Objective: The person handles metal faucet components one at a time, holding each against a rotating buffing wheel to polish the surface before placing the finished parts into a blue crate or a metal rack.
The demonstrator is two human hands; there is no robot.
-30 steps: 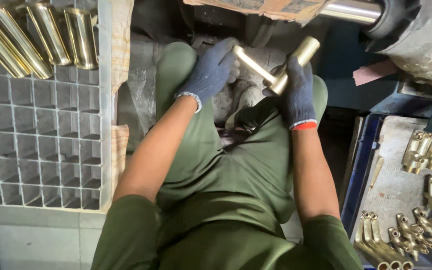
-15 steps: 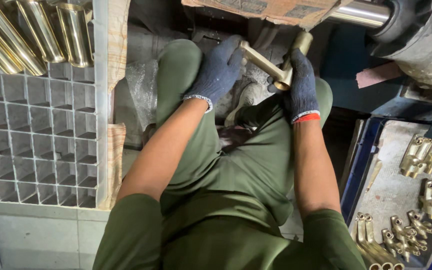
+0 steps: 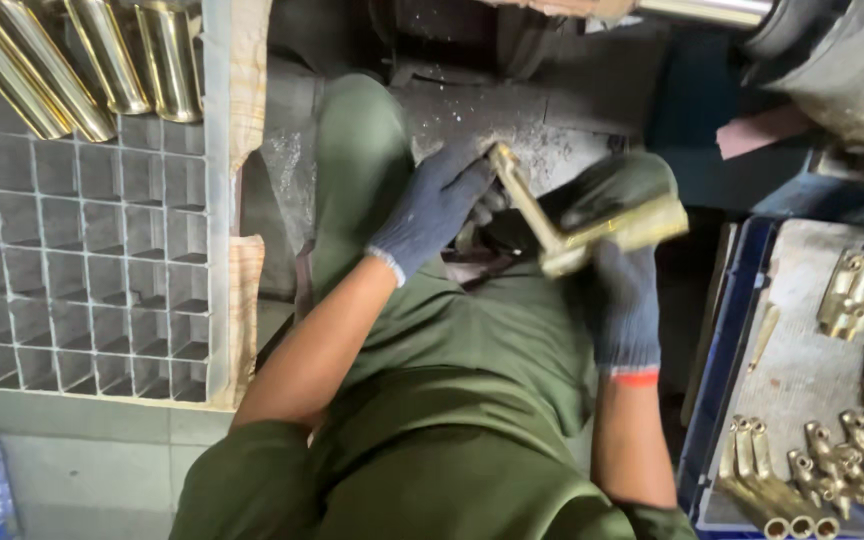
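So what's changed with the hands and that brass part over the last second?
Both gloved hands, left hand and right hand, have brought the T-shaped brass fitting down closer to the lap and tilted it. Both grips are unchanged. The grey compartment crate with its brass tubes is unchanged.

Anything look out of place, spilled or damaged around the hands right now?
Mostly orderly. Pale dust or filings are scattered on the dark floor just beyond the left hand. The T-shaped brass fitting held in both gloved hands, right hand included, looks intact. Brass tubes stand tidily in the grey grid crate.
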